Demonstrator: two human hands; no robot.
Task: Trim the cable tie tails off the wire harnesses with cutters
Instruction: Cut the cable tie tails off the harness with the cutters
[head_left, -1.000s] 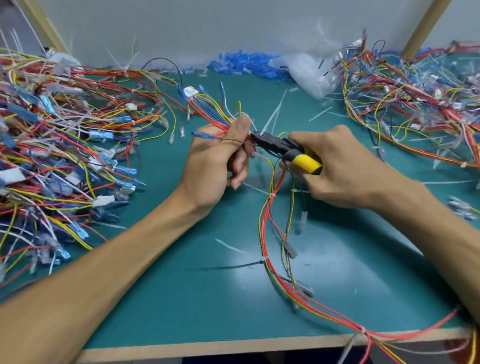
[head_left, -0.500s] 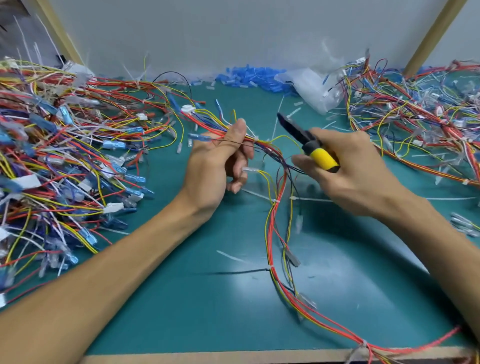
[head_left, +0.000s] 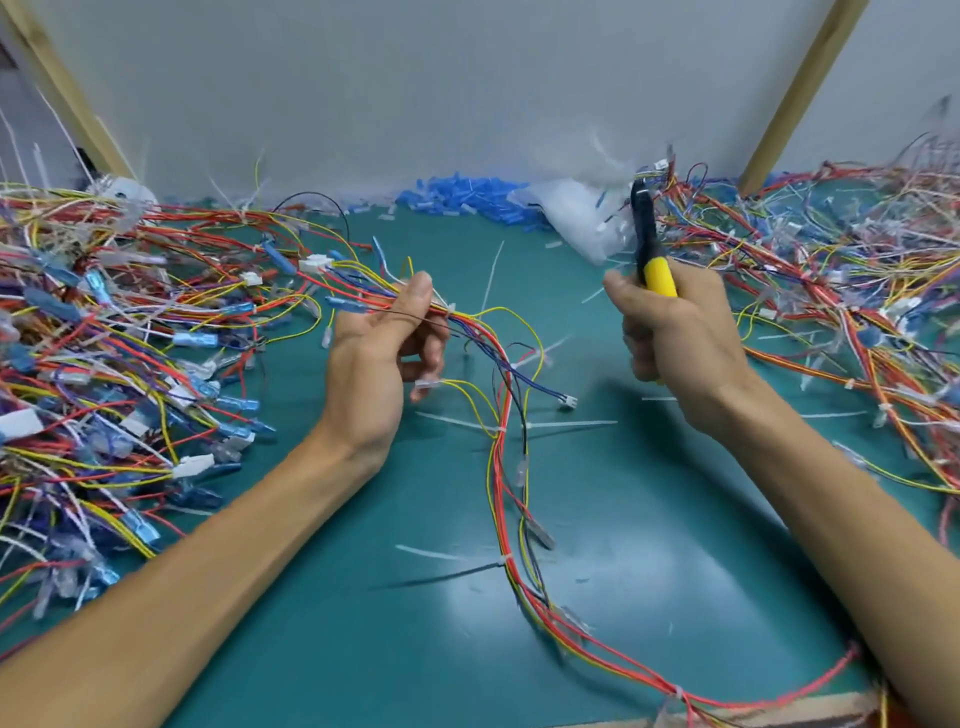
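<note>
**Mid-job at the trimming bench:** my left hand (head_left: 384, 353) pinches one wire harness (head_left: 497, 467) between thumb and fingers; my right hand (head_left: 675, 338) is curled round the yellow-handled cutters (head_left: 649, 249), nose up, well apart from the wires.

From the pinch the harness trails down the green mat (head_left: 311, 623) to the near edge. It looks light and limp, its cable tie tails (head_left: 571, 424) thin and springy, so I judge the best hold is just beside a tie. I count one pair of cutters, one harness in hand, three white ties (head_left: 501, 429) along it, at least two long tails, and two tangled heaps: the left heap (head_left: 104, 338) and the right heap (head_left: 831, 291). Blades parted or not, I cannot tell.
</note>
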